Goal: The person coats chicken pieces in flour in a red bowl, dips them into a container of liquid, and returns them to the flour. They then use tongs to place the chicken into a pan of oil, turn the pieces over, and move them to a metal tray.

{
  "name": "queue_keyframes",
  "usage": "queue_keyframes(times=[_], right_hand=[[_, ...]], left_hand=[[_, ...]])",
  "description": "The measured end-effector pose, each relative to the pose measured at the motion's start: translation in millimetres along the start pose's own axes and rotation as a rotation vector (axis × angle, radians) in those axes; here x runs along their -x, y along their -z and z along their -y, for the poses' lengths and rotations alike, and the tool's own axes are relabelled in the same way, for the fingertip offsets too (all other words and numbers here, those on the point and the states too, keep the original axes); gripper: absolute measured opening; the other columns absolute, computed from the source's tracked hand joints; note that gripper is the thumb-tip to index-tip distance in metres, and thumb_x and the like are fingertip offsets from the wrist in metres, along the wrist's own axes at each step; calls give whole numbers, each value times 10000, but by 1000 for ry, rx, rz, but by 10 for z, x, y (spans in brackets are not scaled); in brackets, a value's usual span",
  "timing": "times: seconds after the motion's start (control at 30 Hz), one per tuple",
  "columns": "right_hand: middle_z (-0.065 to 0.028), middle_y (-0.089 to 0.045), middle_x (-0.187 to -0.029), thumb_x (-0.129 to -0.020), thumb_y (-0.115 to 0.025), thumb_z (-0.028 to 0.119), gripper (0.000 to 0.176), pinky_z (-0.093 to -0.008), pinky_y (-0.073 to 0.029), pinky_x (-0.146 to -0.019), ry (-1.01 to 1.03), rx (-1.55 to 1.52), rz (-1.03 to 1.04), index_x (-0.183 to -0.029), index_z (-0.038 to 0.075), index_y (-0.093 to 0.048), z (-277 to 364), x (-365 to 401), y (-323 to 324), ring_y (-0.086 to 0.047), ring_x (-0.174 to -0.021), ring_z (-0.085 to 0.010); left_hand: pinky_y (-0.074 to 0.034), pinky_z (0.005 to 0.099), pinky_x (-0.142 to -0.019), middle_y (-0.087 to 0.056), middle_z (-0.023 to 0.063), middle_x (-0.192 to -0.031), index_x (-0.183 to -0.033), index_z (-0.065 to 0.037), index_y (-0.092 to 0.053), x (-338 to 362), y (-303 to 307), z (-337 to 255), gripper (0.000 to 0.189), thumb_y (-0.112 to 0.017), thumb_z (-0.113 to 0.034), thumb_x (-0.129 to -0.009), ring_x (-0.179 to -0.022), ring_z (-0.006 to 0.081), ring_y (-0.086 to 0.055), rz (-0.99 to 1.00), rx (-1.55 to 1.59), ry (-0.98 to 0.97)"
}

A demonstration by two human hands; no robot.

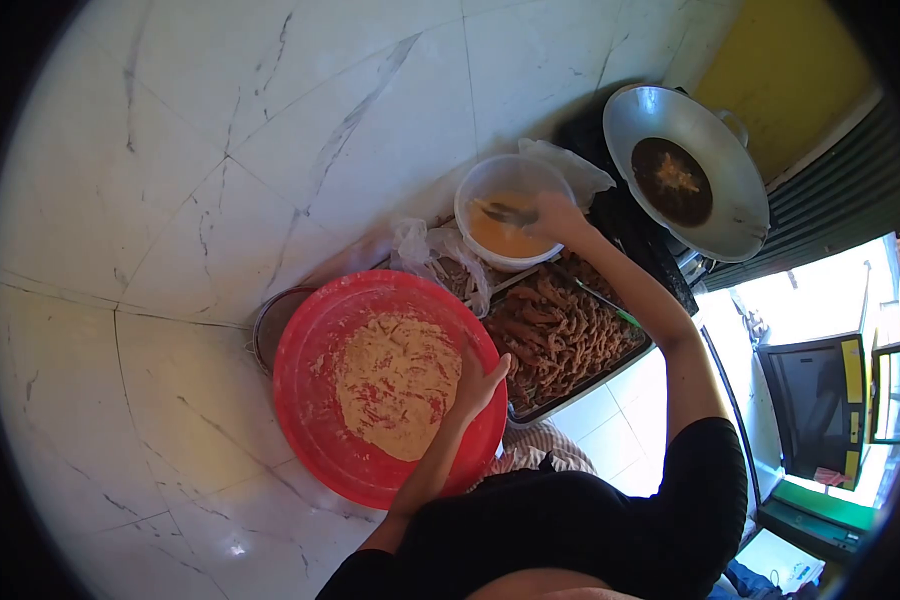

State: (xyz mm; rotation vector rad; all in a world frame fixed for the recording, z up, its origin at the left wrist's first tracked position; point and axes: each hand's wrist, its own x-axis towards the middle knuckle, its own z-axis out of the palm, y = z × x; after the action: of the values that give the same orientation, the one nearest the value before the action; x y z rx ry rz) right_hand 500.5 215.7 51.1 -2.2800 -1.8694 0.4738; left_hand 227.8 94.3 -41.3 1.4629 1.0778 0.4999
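Observation:
My left hand (pixel 478 386) is at the right side of a red plastic basin (pixel 303 420), thumb over the rim and fingers on the inner side. Pale flour (pixel 395 385) with lumps and streaks covers the basin's bottom. Over a translucent white bowl (pixel 478 180), my right hand (pixel 556 218) is closed on a dark utensil (pixel 508 213), whose kind is unclear. Its far end reaches into orange-yellow liquid (pixel 505 240). Right beside both vessels, a tray (pixel 570 402) is heaped with brown fried strips (pixel 560 325).
On a black stove (pixel 585 135) at the upper right sits a large metal wok (pixel 730 165) with dark oil and a golden piece in it. Clear plastic bags (pixel 425 250) lie between basin and bowl. A green-handled utensil (pixel 625 316) rests on the tray. Marble-patterned tiles (pixel 200 130) line the wall.

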Motion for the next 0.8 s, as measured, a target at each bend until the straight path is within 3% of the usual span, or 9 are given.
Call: queue_keyframes(times=[0.07,0.2,0.27,0.57,0.8], right_hand=[[-188,-622,-865,-591,-697,297,444,-379,-480,-760,44,-178,-161,-940,30,-637,-55,232,113,-605,-834,-319],[-199,-622,-864,-606,-675,284,482,-372,-475,-768,-61,-369,-129,-1015,34,-620,121,705,559,-607,-821,-317],[-183,-631,-841,-653,-657,228,475,-306,-481,-706,11,-366,-219,-1071,13,-590,118,833,620,-636,-678,-240],[-186,-622,-947,-668,-674,254,480,-327,-459,-787,8,-385,-320,-1072,11,-585,125,1087,604,-614,-881,-279],[-208,-624,-876,-651,-664,265,464,-364,-471,-759,13,-454,-329,-1042,23,-605,116,1013,396,-614,-822,-311]], left_hand=[[-135,333,-1064,-112,263,-1396,-1333,104,-41,8,-6,29,921,-556,-455,-812,-1320,298,-125,30,45,5],[-119,334,-1067,-93,254,-1404,-1337,96,-33,-30,-47,143,920,-555,-452,-814,-1324,293,-105,-6,53,-24],[-116,334,-1067,-85,251,-1406,-1339,93,-28,-29,-30,158,921,-555,-451,-815,-1325,290,-98,-13,40,-39],[-110,342,-1067,-45,237,-1414,-1344,79,12,-53,-28,160,948,-560,-457,-811,-1327,286,-79,-6,40,-43],[-108,346,-1066,-50,240,-1411,-1346,77,9,-33,-33,106,954,-557,-473,-809,-1326,290,-74,3,70,-37]])
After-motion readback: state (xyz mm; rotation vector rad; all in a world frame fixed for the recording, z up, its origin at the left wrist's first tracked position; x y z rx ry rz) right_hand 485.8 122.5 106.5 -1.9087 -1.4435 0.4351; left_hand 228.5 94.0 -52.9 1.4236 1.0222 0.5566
